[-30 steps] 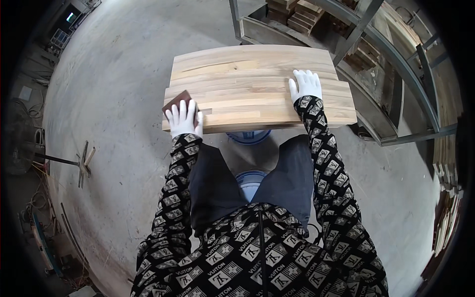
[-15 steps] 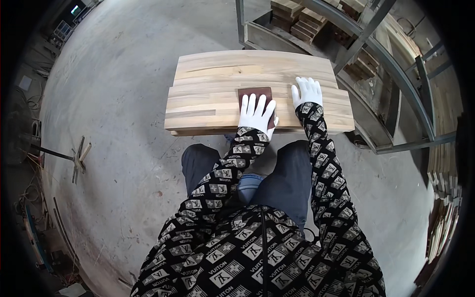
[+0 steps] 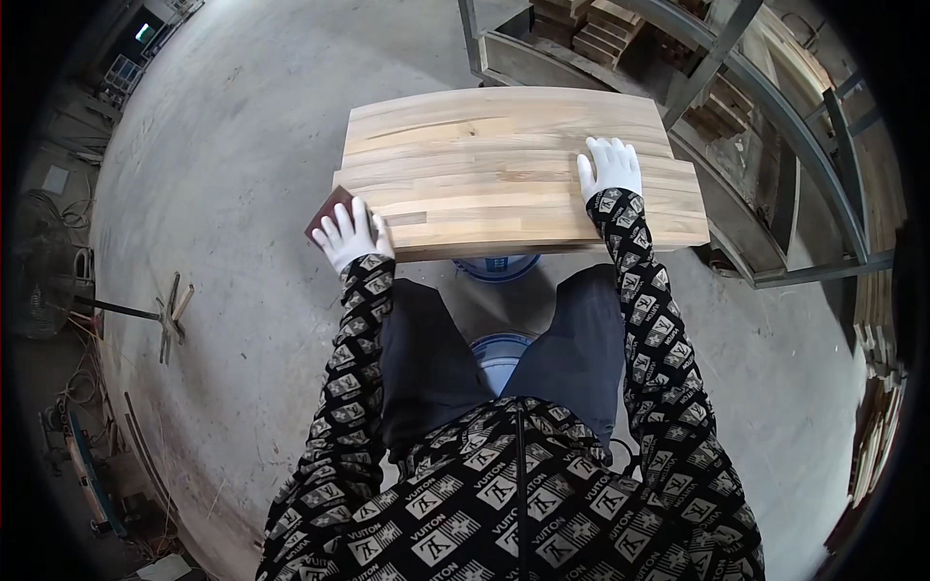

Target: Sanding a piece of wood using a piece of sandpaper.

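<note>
A pale laminated wooden panel lies across in front of me, with another one beneath it showing along the far side. My left hand, in a white glove, is at the panel's near left corner. It holds a brown sheet of sandpaper under its fingers, and part of the sheet sticks out past the panel's left end. My gloved right hand rests flat on the right part of the wood, fingers out and holding nothing. Its palm side is hidden.
A blue bucket stands under the panels, and a blue round seat shows between my legs. Beyond the panels on the right is a grey metal frame with stacked wood. A fan stands at far left.
My left hand has slid the sandpaper leftward from the panel's middle to its left end. My right hand stays on the wood; the view has shifted slightly.
</note>
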Tool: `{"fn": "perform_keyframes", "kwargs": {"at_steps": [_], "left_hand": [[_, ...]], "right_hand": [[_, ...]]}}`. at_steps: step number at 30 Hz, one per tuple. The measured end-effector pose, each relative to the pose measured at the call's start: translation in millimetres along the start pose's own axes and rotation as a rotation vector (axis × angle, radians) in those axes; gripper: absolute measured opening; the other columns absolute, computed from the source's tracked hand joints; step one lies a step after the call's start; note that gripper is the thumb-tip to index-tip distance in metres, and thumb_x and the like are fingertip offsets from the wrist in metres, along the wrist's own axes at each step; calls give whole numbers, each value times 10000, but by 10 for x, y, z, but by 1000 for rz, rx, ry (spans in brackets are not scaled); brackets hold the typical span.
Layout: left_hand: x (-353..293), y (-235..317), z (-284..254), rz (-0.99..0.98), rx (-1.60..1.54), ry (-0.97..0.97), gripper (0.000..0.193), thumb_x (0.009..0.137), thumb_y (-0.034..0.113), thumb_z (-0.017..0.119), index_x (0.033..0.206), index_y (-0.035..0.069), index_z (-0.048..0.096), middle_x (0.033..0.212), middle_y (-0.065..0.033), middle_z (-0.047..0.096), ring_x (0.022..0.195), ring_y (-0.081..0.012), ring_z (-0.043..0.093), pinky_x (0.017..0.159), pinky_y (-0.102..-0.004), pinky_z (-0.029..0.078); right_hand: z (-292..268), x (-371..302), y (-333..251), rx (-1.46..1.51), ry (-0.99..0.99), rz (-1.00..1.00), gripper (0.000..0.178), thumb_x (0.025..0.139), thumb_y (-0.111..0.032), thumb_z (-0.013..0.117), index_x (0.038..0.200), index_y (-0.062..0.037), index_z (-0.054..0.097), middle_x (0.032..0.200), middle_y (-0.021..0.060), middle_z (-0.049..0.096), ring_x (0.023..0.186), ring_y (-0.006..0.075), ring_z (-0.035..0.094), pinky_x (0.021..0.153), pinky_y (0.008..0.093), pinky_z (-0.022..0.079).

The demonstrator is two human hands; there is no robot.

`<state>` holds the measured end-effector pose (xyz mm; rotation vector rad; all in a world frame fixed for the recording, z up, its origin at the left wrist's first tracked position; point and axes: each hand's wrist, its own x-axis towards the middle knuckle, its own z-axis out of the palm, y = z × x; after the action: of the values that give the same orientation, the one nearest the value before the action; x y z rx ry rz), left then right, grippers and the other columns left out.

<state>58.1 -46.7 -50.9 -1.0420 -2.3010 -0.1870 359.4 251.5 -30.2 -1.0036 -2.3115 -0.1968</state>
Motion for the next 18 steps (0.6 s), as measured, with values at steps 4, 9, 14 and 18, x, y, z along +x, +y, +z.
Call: {"fn": "perform_keyframes", "kwargs": {"at_steps": [4,9,14,18], "left_hand": [[127,1122,-354,185,-320,-39,486,891,341,631,1329,131,599,1349,-217,553,1268,-468,468,1150,-637,265],[-15,1990,-699,418,-702,5,486,886,317,629,1331,127,592,1349,-212,542,1281,-468,457,1154,-638,267],[-16,1525,-631,504,-628,-113,509,893,311,623,1365,127,575,1381,-203,524,1310,-462,431,1168,-627,246],[32,511,-274,321,-338,-47,514,890,310,629,1365,122,567,1358,-207,536,1299,-469,438,1154,-621,265]], "right_hand": [[-39,-10,1,-12,-13,8,384,973,-304,615,1293,-93,624,1301,125,632,1298,337,514,1158,488,336],[-24,5,-43,19,40,-33,393,969,-334,600,1257,-72,653,1257,143,658,1277,340,535,1160,485,324],[-22,-32,-39,22,4,-14,391,967,-330,604,1256,-70,653,1248,147,662,1274,344,536,1158,487,327],[-28,-21,36,12,-1,-2,380,975,-303,611,1291,-92,622,1307,123,629,1296,340,510,1159,490,334]]}}
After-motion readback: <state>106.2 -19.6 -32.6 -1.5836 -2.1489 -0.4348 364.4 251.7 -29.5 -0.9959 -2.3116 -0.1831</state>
